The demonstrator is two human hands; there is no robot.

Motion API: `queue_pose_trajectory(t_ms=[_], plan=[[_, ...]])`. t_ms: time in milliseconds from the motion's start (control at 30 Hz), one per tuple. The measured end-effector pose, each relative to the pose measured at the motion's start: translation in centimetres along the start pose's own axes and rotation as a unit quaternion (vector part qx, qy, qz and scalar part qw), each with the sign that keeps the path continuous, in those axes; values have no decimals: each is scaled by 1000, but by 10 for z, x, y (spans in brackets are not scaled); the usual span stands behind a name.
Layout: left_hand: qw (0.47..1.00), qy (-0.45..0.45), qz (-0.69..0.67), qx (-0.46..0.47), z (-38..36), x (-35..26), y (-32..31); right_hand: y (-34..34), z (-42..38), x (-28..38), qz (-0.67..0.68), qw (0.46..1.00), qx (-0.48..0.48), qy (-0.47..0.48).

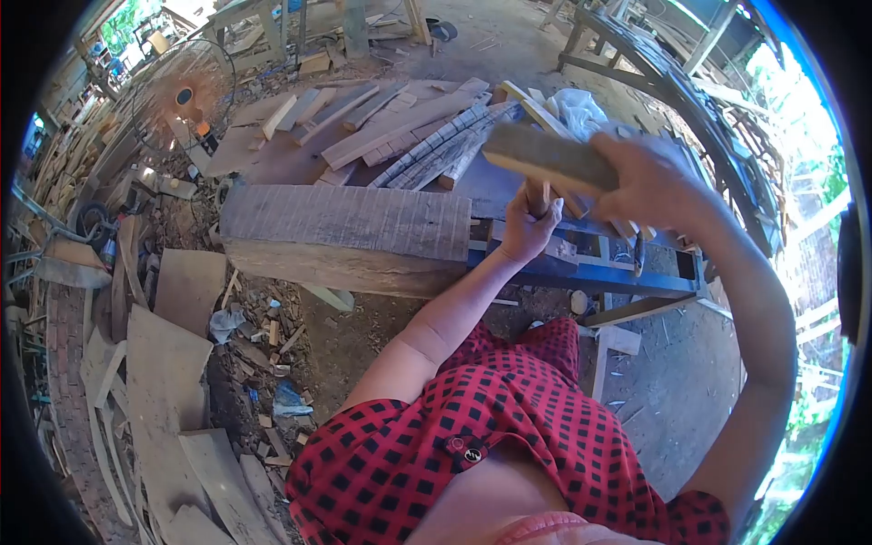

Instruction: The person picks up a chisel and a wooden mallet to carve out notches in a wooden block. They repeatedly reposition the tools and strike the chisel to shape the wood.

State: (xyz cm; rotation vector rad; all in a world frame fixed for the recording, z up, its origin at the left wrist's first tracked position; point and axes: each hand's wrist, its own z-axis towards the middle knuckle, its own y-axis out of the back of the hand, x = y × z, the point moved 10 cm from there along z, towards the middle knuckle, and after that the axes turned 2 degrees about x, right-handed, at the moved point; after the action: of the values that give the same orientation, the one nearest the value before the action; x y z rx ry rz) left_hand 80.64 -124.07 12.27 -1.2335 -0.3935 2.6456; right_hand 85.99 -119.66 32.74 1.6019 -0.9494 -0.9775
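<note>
My left hand (530,227) is closed around a short upright wooden piece (538,194) over the right end of the bench. Above it and to the right, my right hand (640,177), blurred by motion, grips the right end of a thick wooden block (549,156). The block's left part hangs just over the top of the upright piece; whether they touch is unclear. Directly left of my left hand lies a large squared timber (350,227) with many cross lines on its top. A dark blue metal frame (654,283) runs below and right of my hands.
Cut wooden strips (404,127) are piled on a board behind the timber. A clear plastic bag (579,111) sits behind my right hand. A round fan (184,96) stands at the back left. Loose planks (168,381) and scraps cover the left floor. Dark slatted racking (690,100) stands back right.
</note>
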Motion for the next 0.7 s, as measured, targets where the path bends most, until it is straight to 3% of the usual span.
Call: queue_pose_trajectory(t_ms=[33, 67, 100, 133, 200, 233, 267, 400, 433, 467, 500, 567, 633, 700], plan=[[1000, 30, 6, 5, -1, 5, 2, 21, -4, 4, 36, 997, -64, 21], [998, 61, 13, 10, -5, 10, 3, 18, -5, 5, 38, 997, -59, 19], [998, 67, 14, 10, -8, 12, 2, 34, -12, 8, 239, 957, -149, 68], [998, 60, 9, 5, -8, 12, 2, 49, -23, 2, 425, 867, -235, 114], [999, 51, 6, 3, -5, 15, 3, 27, -22, -10, 435, 868, -231, 60], [999, 33, 1, 9, -6, 21, 3, -4, -9, -5, 226, 961, -146, 58], [1000, 16, -5, 15, -6, 18, 1, -32, -4, -5, 6, 997, -50, 51], [995, 87, -44, 0, -7, 17, -1, -53, -22, -44, 112, 993, -44, 4], [995, 96, -27, -6, -6, 19, 3, -63, -29, -64, 291, 951, -99, -21], [995, 101, -9, -12, -6, 18, 8, -77, -36, -83, 456, 875, -155, -45], [994, 107, -11, -9, -6, 16, 9, -107, -45, -94, 520, 835, -139, -115], [988, 123, -83, -35, -3, 11, 15, -165, -57, -112, 486, 836, -192, -168], [983, 141, -102, -49, 0, 12, 17, -256, -56, -129, 445, 866, -74, -215], [980, 155, -105, -71, 1, 20, 23, -299, -63, -123, 431, 867, -56, -242]])
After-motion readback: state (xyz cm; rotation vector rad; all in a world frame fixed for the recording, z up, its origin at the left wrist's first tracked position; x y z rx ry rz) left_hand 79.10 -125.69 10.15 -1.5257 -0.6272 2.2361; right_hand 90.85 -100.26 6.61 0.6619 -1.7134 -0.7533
